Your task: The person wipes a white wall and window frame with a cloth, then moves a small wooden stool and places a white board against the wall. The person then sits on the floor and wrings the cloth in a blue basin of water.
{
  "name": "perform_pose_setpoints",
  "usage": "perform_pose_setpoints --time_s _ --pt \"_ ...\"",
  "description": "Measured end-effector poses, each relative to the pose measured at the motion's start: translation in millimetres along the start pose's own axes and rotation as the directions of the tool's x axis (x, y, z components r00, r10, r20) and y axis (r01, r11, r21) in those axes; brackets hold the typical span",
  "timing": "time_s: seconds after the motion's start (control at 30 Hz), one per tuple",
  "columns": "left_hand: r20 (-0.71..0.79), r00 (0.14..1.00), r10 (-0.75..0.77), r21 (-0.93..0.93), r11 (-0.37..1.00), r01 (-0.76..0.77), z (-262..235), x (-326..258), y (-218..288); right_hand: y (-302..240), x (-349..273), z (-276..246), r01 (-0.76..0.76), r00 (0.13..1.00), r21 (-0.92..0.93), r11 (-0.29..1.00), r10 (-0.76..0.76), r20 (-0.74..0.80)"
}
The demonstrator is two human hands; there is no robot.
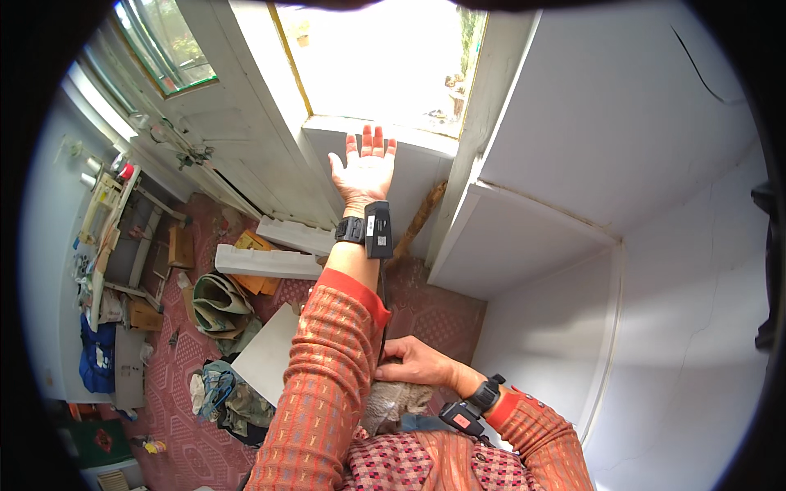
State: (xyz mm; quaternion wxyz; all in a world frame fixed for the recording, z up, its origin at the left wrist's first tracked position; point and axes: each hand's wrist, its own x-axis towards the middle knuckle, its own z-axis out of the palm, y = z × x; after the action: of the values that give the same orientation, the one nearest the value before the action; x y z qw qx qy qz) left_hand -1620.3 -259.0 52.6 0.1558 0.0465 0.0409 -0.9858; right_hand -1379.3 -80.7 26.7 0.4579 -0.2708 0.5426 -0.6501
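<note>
While the left hand (366, 168) is stretched up toward the window sill (426, 141) in the upper middle of the frame, its fingers are spread flat and released, and they hold nothing. I cannot tell if the palm touches the white wall under the sill or only hovers before it. The right hand (417, 362) is low in the middle of the frame, with fingers curled around a grey cloth (393, 405), which it presses near the elbow of the left sleeve (327, 385). A thin dark cord (381, 303) seems to run down from the black wrist device (377, 230) toward this hand.

I think the main risk is the cord: if the left arm reaches further, the cord may pull tight or catch in the cloth. The cloth itself could slip from the curled fingers, because the grasp looks loose, and drop to the red patterned floor (426, 307). At the left of the frame the floor is crowded with white planks (266, 262), rolled mats (217, 303) and rags (217, 393), so a step to that side could end in a stumble.
</note>
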Motion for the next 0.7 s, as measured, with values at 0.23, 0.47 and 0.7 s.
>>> perform_pose_setpoints --time_s 0.23,0.47,0.7 --pt "-0.05 0.966 -0.253 0.375 0.892 0.253 -31.5 -50.8 24.9 -50.5 -15.1 -2.8 0.186 0.971 -0.197 0.963 -0.149 0.189" --pt "-0.319 0.947 -0.031 0.129 0.989 0.075 -86.7 -101.5 37.4 -47.1 -4.6 -1.0 0.14 0.963 -0.454 0.88 -0.015 0.267" --pt "-0.286 0.94 -0.186 -0.083 0.982 0.169 -102.4 -125.2 16.4 -19.8 -23.6 -33.0 -0.167 0.965 -0.719 0.675 -0.037 -0.26"
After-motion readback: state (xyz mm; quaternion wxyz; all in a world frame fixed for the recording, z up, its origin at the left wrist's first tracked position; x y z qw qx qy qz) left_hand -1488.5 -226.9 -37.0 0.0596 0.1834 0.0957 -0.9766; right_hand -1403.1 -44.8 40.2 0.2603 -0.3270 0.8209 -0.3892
